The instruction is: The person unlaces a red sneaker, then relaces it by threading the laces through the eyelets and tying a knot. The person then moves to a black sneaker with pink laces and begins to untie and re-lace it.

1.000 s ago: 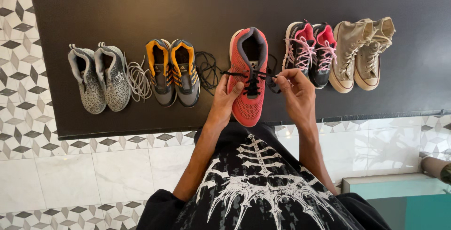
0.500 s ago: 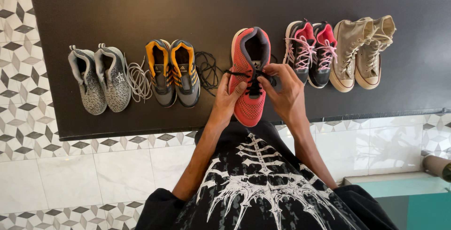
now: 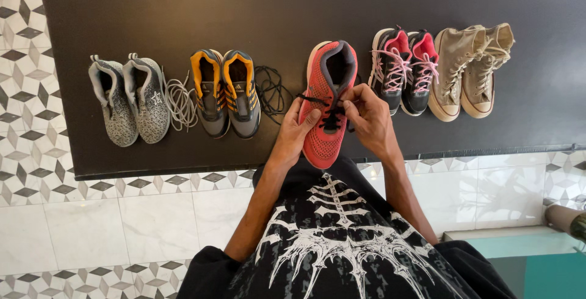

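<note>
A: What is gripped at the centre of the frame?

B: A red mesh shoe (image 3: 325, 107) is steadied on the black mat (image 3: 293, 12) by the left hand (image 3: 295, 129), fingers pressed along its side. The black lace (image 3: 330, 118) is pinched closed by the right hand (image 3: 368, 116).

A: And what is seen around it?

B: Left of centre, black-and-orange trainers (image 3: 224, 91) with a loose black cord (image 3: 272, 89); further left, grey shoes (image 3: 129, 99). To the right, pink-laced shoes (image 3: 404, 70) and tan high-tops (image 3: 469, 70).
</note>
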